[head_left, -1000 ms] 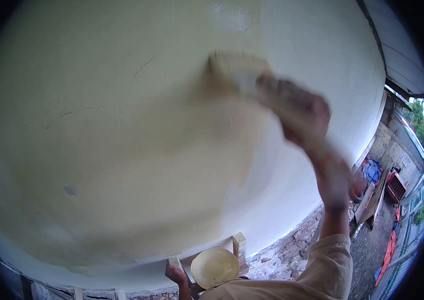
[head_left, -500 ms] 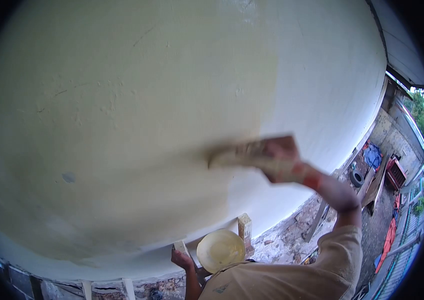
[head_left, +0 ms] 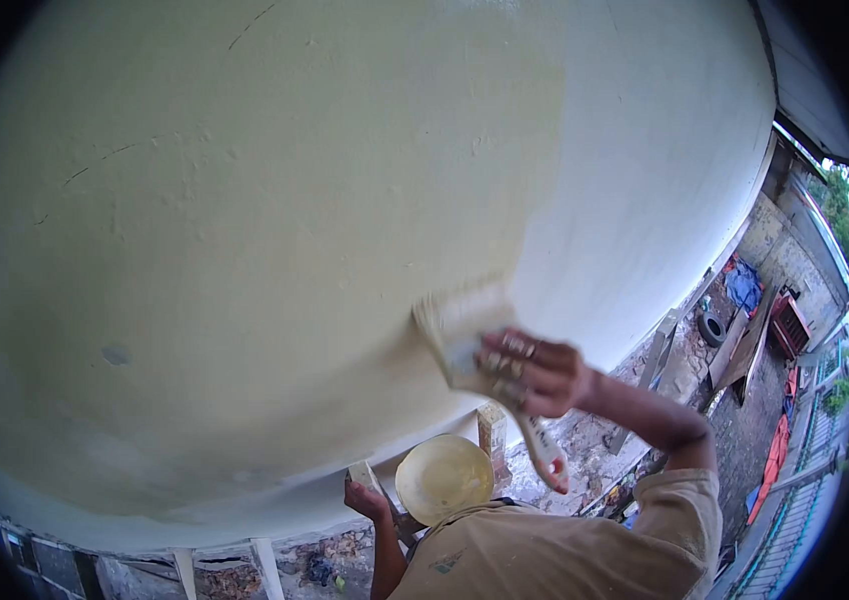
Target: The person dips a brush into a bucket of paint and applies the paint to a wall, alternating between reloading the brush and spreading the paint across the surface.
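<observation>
My right hand (head_left: 543, 375) is wrapped round a wide paintbrush (head_left: 470, 325) where the handle meets the head. The pale bristles press against the wall (head_left: 305, 200), and the handle's end points down to the right. Paint spots cover the fingers. Lower down, my left hand (head_left: 370, 500) grips the top of a pale wooden post (head_left: 362, 474). Beside it, a pale yellow bowl (head_left: 442, 478) sits between this post and a second wooden post (head_left: 492, 430). What supports the bowl is hidden by my shirt.
Cream paint meets a whiter area on the wall's right. Rubble (head_left: 570, 450) lies along the wall's foot. Further right are a tyre (head_left: 712, 328), wooden boards (head_left: 750, 345), a blue tarp (head_left: 743, 285) and a red crate (head_left: 792, 325). A fence (head_left: 815, 450) runs along the far right.
My right hand has turned the brush, so its handle now hangs down and the bristles face up-left on the wall. My left hand stays on the post. The view has shifted slightly.
</observation>
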`<state>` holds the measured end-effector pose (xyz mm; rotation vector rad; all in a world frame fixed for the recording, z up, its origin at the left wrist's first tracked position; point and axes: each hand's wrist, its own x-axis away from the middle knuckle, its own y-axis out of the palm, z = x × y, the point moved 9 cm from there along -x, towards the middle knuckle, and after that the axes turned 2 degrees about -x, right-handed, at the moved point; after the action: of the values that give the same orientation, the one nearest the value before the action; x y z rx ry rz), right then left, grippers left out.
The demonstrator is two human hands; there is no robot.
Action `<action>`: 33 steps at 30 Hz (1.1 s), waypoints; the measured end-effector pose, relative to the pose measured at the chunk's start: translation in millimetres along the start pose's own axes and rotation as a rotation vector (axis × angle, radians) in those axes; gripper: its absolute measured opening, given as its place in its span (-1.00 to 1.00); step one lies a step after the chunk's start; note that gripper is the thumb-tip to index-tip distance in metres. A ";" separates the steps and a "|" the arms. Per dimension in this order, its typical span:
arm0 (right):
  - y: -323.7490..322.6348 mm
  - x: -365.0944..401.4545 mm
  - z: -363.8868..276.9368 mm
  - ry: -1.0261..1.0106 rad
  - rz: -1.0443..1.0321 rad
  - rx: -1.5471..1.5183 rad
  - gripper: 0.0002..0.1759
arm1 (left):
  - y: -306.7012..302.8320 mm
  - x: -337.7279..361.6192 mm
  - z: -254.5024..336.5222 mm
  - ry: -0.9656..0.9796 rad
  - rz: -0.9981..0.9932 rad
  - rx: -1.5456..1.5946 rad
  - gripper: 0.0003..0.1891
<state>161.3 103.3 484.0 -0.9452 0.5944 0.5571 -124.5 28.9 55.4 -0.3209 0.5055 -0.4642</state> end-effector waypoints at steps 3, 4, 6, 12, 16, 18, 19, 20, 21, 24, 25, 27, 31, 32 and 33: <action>12.2 26.2 -24.5 0.112 -0.174 -0.232 -0.70 | 6.2 2.7 -14.6 0.028 0.007 -0.044 -0.50; 16.1 39.2 -17.6 0.360 -0.100 -0.305 -0.74 | 8.5 4.1 -22.0 0.053 0.044 -0.094 -0.51; 21.1 65.1 0.7 0.856 0.101 -0.523 -0.71 | 2.7 6.0 -8.1 0.136 0.154 -0.077 -0.55; 46.1 121.5 -21.3 1.756 1.341 -1.256 -0.44 | 2.3 2.5 1.8 0.102 0.088 -0.049 -0.59; 57.8 135.9 -44.5 1.887 1.268 -1.379 -0.46 | -0.7 2.2 7.3 0.065 0.054 -0.103 -0.58; 62.4 135.3 -53.6 1.951 1.238 -1.426 -0.48 | -5.1 -2.9 18.4 0.031 0.028 -0.013 -0.56; 64.5 134.7 -55.5 1.979 1.223 -1.446 -0.50 | -4.6 -4.4 18.8 0.042 0.042 0.043 -0.56; 63.0 130.4 -49.3 1.934 1.262 -1.428 -0.51 | -3.0 -5.6 18.7 0.052 0.054 0.102 -0.55; 63.2 122.7 -40.3 1.892 1.298 -1.406 -0.53 | -2.0 -4.9 16.9 0.055 0.063 0.031 -0.54; 43.6 83.7 -13.7 1.699 1.416 -1.298 -0.58 | -2.0 -0.9 14.1 0.056 0.067 -0.082 -0.53; 33.7 72.4 -6.7 1.585 1.458 -1.240 -0.56 | -2.2 -2.7 15.0 0.060 0.062 -0.056 -0.53; 4.7 48.1 10.7 1.336 1.564 -1.044 -0.54 | -4.8 -5.4 21.9 0.129 0.096 0.011 -0.53; -13.3 30.6 42.0 1.106 1.528 -0.970 -0.57 | -5.3 -8.1 20.1 0.074 0.022 -0.008 -0.49; 0.6 40.1 37.1 1.168 1.497 -0.947 -0.61 | -5.2 -8.5 22.6 0.079 0.035 0.037 -0.47; 21.6 54.2 27.1 1.228 1.463 -0.923 -0.66 | -7.1 -9.3 29.3 0.084 0.048 0.086 -0.46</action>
<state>191.3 146.5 446.9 -1.6066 2.3450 1.6369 -118.6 32.7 86.2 -0.2074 0.5717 -0.4524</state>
